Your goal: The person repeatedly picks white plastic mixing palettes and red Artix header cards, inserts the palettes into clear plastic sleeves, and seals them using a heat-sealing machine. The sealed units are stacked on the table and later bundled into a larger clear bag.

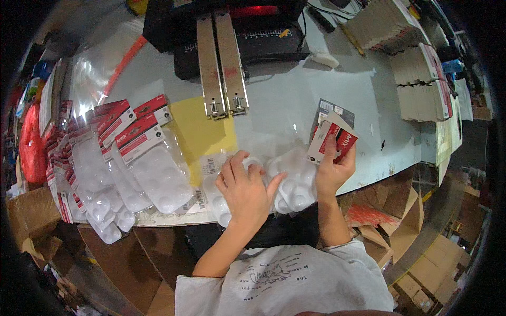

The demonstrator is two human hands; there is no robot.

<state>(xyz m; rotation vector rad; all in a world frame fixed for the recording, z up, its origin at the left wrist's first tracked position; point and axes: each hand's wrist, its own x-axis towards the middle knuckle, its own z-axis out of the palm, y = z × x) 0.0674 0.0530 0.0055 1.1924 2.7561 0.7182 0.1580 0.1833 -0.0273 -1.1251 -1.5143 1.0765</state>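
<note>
My right hand [333, 171] pinches a few folded red-and-white header cards [326, 138] between thumb and fingers, near the table's front edge. A dark card with a barcode [345, 117] shows just behind them. My left hand [245, 192] has its fingers spread, over white plastic trays with round wells [298, 184] in clear bags. Whether its fingertips press on the bag cannot be made out. To the left lies a heap of bagged white trays [158, 176] with red-and-white header cards on top, overlapping one another.
A black machine with two metal rails [211, 68] stands at the back middle. Stacked cards [421, 102] line the right side. A yellow sheet [203, 124] lies under the rails' front end. Open cardboard boxes [406, 221] stand below the table edge at right.
</note>
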